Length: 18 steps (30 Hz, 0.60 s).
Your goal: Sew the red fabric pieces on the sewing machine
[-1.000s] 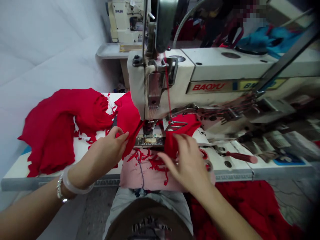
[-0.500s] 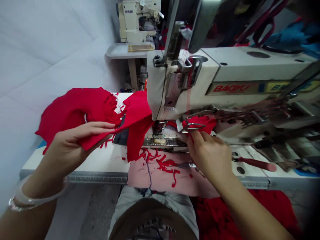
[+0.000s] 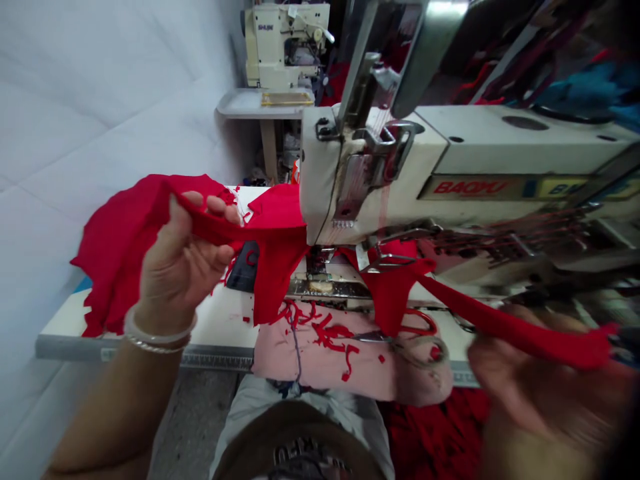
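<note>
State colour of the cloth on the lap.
The cloth is pale pink with red scraps on it; head view.

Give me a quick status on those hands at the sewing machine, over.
Left hand pinching red knit fabric. Right hand blurred, beneath a taut red strip. Nothing blocking; scissors on pink cloth, cream sewing machine ahead.

I'm looking at a garment sewing workshop. My feed shows 2 industrial machines: a BAOYU sewing machine (image 3: 400, 180) on a white worktable (image 3: 150, 347), and a cream machine (image 3: 285, 50) on its own stand behind. Red knit trimmings (image 3: 325, 330) lie on a pink cloth (image 3: 280, 360) at the table's front edge, more red cloth (image 3: 430, 433) is heaped on the floor, and white sheeting (image 3: 100, 100) covers the wall.
</note>
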{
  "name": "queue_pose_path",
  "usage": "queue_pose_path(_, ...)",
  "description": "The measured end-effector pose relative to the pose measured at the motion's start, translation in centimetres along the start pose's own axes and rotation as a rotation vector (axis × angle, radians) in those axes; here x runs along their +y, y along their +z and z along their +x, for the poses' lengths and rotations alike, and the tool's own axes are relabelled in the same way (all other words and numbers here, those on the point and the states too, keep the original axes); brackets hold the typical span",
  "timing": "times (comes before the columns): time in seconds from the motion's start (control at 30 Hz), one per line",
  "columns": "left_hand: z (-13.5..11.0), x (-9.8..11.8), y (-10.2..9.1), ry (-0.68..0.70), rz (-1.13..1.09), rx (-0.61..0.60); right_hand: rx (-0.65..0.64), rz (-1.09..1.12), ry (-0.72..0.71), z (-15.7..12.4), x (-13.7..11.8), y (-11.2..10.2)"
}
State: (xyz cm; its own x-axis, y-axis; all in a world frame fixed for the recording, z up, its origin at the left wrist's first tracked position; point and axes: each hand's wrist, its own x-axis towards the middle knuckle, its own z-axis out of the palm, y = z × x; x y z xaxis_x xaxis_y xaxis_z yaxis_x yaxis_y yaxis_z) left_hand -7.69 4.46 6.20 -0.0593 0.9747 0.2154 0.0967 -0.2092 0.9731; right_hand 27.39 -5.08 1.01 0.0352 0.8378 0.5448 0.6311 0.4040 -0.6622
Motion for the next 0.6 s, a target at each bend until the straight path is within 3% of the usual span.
queue_pose_path(0.07,-0.7,-0.9,2.4,0.18,0.15,-0.12,0.022,0.267,-0.022,1.2,-1.3,4.2)
queue_pose_path(0.1,-1.1,-1.7,3.5,0.305,0.285,-0.206,-0.025,0.234,-0.068,1.7,-1.8,6.2)
queue_pose_path(0.2,-2.4,-4.3,5.5,0.685,0.792,-0.413,-0.094,-0.17,-0.289,2.2,-2.1,10.9)
queue_pose_path(0.27,-3.2,-5.4,6.0,0.807,1.068,-0.45,-0.104,-0.365,-0.394,1.8,-1.8,12.0)
queue_pose_path(0.4,-4.9,-4.8,6.1,0.732,1.409,-0.477,-0.159,-0.495,-0.425,1.0,-1.4,11.5)
queue_pose_path(0.6,-5.6,-3.5,7.3,0.64,1.472,-0.48,-0.066,-0.413,-0.237,1.4,-2.4,12.0)
